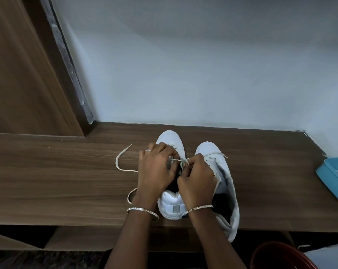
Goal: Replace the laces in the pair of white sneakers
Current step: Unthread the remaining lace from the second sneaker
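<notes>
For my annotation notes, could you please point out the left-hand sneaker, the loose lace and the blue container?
left-hand sneaker [170, 139]: head view, toe cap.
loose lace [116, 162]: head view, its leftmost bend.
blue container [331, 166]: head view, inner wall.

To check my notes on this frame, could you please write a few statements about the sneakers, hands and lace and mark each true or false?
1. The left hand and right hand both pinch the cream shoelace over the left white leather sneaker. True.
2. None of that shoelace lies on the brown wooden table. False: it loops on the table left of the sneakers.
3. A light blue plastic container sits at the table's right end. True.
4. The right white leather sneaker is stacked on the left one. False: it stands beside it.
5. Both wrists are bare. False: each wears a thin metal bangle.
</notes>
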Available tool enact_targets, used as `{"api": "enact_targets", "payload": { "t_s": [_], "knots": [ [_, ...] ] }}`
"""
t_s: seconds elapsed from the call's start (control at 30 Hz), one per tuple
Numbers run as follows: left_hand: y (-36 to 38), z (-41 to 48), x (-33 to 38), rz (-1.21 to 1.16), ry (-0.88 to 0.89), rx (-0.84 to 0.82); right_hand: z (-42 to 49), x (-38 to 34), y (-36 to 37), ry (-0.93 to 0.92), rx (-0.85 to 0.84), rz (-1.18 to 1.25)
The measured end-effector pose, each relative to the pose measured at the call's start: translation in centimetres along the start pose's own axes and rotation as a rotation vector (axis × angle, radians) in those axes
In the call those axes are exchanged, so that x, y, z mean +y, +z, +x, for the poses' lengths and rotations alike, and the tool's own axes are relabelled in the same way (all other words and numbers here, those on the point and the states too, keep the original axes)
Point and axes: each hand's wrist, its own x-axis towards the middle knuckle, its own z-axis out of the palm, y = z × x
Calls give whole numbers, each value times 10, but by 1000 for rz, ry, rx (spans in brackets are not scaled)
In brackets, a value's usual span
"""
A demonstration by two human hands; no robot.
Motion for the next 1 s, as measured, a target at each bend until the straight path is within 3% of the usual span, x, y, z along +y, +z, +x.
{"api": "enact_targets", "payload": {
  "t_s": [0.1, 0.2, 0.27, 0.4, 0.47, 0.53, 0.6, 0.67, 0.73, 0.87, 1.0],
  "knots": [
    [-1, -1, 3, -159, -73, 42, 0, 0, 0, -5, 1, 15],
    [-10, 2, 2, -723, -433, 173, 0, 1, -1, -7, 4, 29],
    [-18, 6, -5, -964, -637, 340, 0, 1, -2, -3, -3, 35],
    [-18, 4, -31, -1109, -1040, 547, 0, 0, -1, 7, 3, 17],
    [-14, -1, -40, -1056, -1224, 575, 0, 0, -1, 13, -1, 9],
    [-13, -4, -39, -697, -1099, 477, 0, -1, -1, 16, 2, 3],
    [-14, -6, -30, -351, -708, 337, 0, -1, -1, 23, 1, -7],
    [-17, -3, -16, -308, -365, 224, -1, -1, -1, 22, 0, -3],
    [-15, -2, -7, -316, -168, 85, -1, -1, 0, 16, 8, -2],
    [-2, -5, -11, -205, -45, -107, 0, 0, 0, 20, 5, 2],
    [3, -2, -10, -243, -41, -73, 0, 1, 1, 6, 10, 24]
  ]
}}
